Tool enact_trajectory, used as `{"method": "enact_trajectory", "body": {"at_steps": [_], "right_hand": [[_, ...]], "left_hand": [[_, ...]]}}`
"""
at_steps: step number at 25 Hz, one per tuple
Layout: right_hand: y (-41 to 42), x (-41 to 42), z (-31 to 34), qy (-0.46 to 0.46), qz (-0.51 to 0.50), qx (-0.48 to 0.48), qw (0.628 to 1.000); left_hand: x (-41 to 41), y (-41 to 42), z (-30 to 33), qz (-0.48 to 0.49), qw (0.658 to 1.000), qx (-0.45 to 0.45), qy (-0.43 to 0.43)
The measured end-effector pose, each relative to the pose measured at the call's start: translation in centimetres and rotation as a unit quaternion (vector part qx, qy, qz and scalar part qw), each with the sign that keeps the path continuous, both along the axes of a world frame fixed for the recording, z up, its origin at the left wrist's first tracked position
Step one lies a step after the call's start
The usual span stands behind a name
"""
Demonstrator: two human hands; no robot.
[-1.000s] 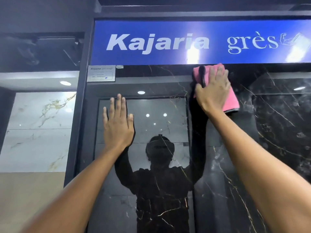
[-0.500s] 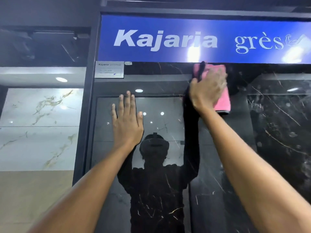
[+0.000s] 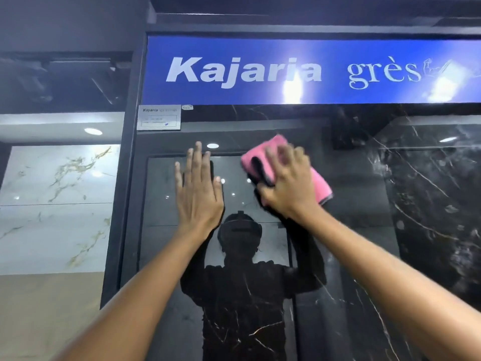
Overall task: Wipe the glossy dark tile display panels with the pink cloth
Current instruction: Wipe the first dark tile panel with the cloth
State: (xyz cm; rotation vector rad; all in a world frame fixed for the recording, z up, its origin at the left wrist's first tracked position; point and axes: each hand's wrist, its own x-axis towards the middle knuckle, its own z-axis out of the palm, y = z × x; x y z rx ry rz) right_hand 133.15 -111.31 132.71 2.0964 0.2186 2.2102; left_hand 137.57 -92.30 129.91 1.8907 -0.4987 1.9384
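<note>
Below the blue Kajaria sign (image 3: 286, 71): glossy dark veined tile panel (image 3: 351, 256); folded pink cloth (image 3: 318, 183) pressed flat under right hand (image 3: 289, 186), long axis slanting down-right; left hand (image 3: 199, 188) alongside, fingers straight, bracing.

Cloth (image 3: 320, 183) on panel (image 3: 351, 230), right of left hand (image 3: 199, 194)

tile showroom | blue brand sign (image 3: 312, 71) | marble display panels (image 3: 429, 204)
</note>
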Motion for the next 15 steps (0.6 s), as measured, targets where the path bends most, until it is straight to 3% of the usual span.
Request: {"method": "enact_trajectory", "body": {"at_steps": [1, 3, 5, 7, 8, 10, 12, 14, 15], "right_hand": [[-0.4, 0.0, -2.0, 0.014, 0.001, -0.069, 0.998], [-3.9, -0.4, -2.3, 0.006, 0.021, -0.087, 0.996], [-8.2, -0.7, 0.8, -0.04, 0.028, 0.095, 0.994], [-11.7, -2.4, 6.0, -0.039, 0.068, 0.305, 0.949], [-12.3, -3.4, 8.2, -0.024, 0.094, 0.354, 0.93], [-10.1, -3.9, 10.0, 0.012, 0.082, 0.272, 0.959], [-5.9, -2.6, 8.2, 0.077, 0.096, 0.043, 0.992], [-4.9, -0.4, 4.4, 0.103, 0.05, -0.176, 0.978], [-6.8, -0.4, 4.7, 0.077, 0.034, -0.202, 0.976]], "left_hand": [[-0.3, -1.3, 0.0, -0.011, 1.0, 0.017, -0.009], [-0.6, -4.2, 0.2, -0.024, 0.999, 0.029, 0.017], [0.1, -6.1, 0.0, 0.005, 0.998, 0.009, 0.055], [0.8, -6.5, -0.3, 0.041, 0.998, -0.005, 0.055], [1.0, -6.4, -0.4, 0.049, 0.997, -0.005, 0.055], [1.0, -6.3, -0.5, 0.055, 0.997, -0.004, 0.049], [0.7, -6.4, -0.3, 0.049, 0.998, -0.009, 0.042], [0.4, -6.3, -0.3, 0.049, 0.998, -0.01, 0.049], [0.3, -6.3, -0.3, 0.049, 0.997, -0.01, 0.052]]}}
